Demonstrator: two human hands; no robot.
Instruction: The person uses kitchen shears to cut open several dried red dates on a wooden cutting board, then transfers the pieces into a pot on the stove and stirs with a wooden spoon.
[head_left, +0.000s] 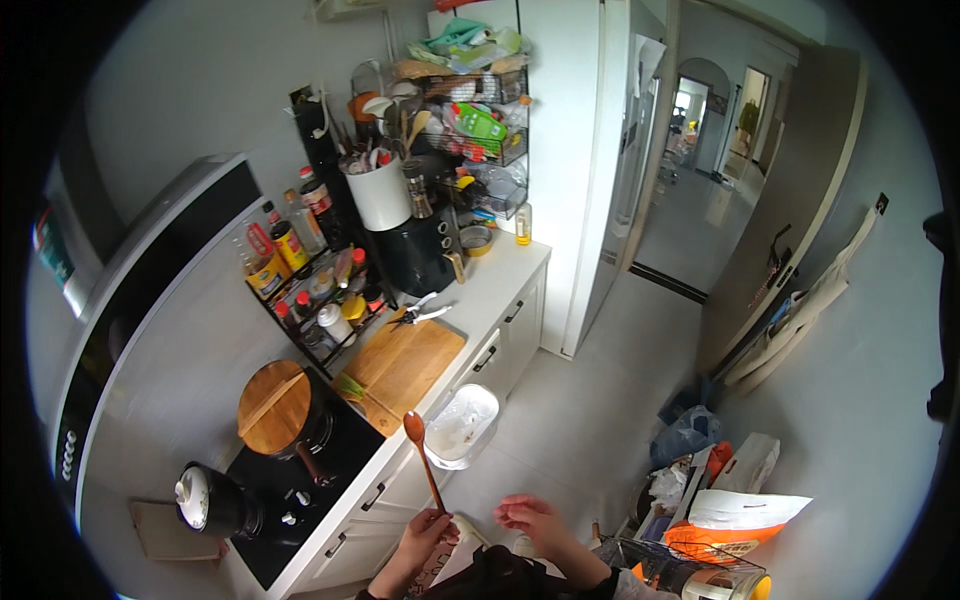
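My left hand (430, 534) is closed on the handle of a wooden spoon (414, 427), whose bowl points up and away from me beside the counter edge. To its right, my right hand (529, 517) is raised with bent fingers and holds nothing that I can see. Beyond the spoon, a white plastic bin (463, 431) sits against the cabinet front. On the counter lies a wooden cutting board (405, 360) with some green scallion (350, 388) and kitchen shears (420, 313) at its far end. A pot with a wooden lid (275, 407) stands on the black cooktop (281, 487).
A small black pot (217, 500) with a white lid stands at the cooktop's near left. Seasoning bottles fill a black rack (319, 352) by the wall. Behind it is a black air fryer (412, 259). Bags and a wire basket (675, 559) stand on the right; a door (787, 210) is open ahead.
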